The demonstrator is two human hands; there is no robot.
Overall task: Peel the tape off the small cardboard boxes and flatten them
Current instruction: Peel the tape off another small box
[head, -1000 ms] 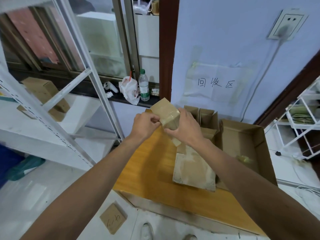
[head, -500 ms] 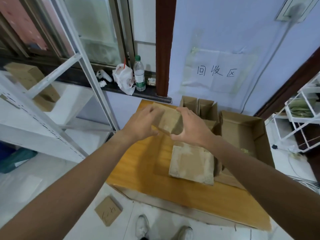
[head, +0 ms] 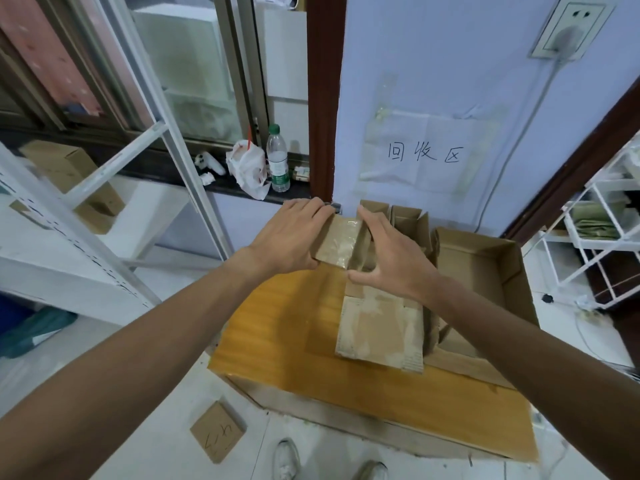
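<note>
Head view: left hand (head: 290,237) and right hand (head: 393,259) hold closed, taped box (head: 337,243).

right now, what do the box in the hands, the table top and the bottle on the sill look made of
Box: matte brown cardboard; the strip across it glares, so glossy clear tape. Table top: wood or wood-look laminate, orange with grain streaks and slight sheen. Bottle: probably clear plastic, see-through body, green cap.
</note>
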